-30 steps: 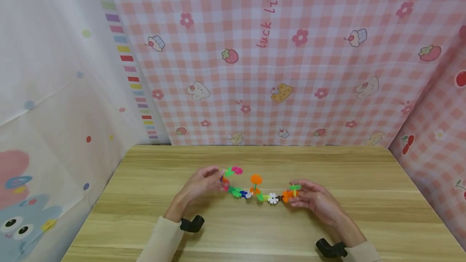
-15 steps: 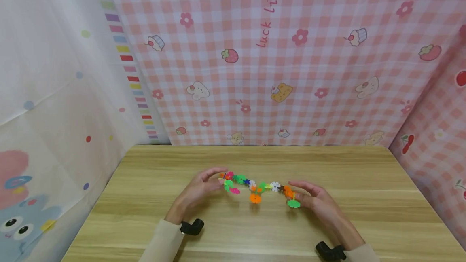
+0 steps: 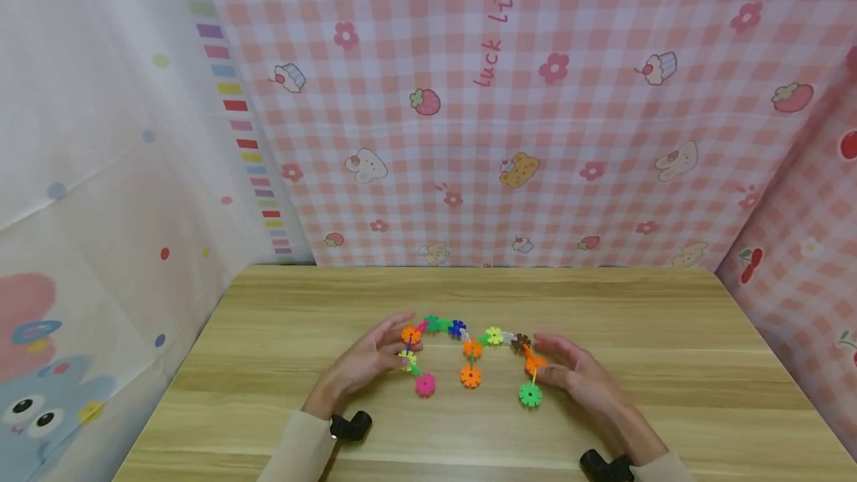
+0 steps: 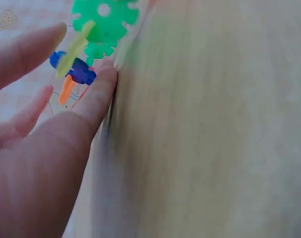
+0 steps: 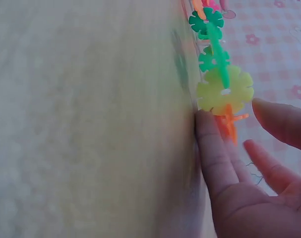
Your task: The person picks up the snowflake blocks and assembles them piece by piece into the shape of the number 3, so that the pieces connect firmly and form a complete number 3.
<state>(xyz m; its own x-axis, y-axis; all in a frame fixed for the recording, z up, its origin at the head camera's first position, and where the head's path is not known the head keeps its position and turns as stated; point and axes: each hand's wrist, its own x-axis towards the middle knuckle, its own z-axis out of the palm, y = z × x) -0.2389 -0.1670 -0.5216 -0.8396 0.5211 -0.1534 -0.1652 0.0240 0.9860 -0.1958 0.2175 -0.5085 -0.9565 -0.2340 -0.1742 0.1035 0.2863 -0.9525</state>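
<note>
A chain of interlocking snowflake discs (image 3: 457, 329) in many colours stretches between both hands over the table. Three short strands come off it toward the person, tipped by a pink disc (image 3: 425, 384), an orange disc (image 3: 471, 376) and a green disc (image 3: 530, 395). My left hand (image 3: 364, 359) holds the left end by its orange and yellow discs; the left wrist view has a blue disc (image 4: 82, 72) between thumb and fingers. At the other end, my right hand (image 3: 582, 374) grips the orange discs, thumb toward the person. A yellow disc (image 5: 227, 91) shows at those fingertips in the right wrist view.
The wood-grain table (image 3: 428, 445) spreads out beneath the hands. Behind it hangs a pink checked cloth (image 3: 469, 132), with a patterned white curtain (image 3: 100, 169) at left and a cherry-print cloth (image 3: 803, 266) at right. Black camera mounts (image 3: 351, 426) sit at the wrists.
The chain has turned over: its strands pointed up and away one second ago and now lie toward the person. Both hands have rotated slightly with it and kept their places at the ends.
</note>
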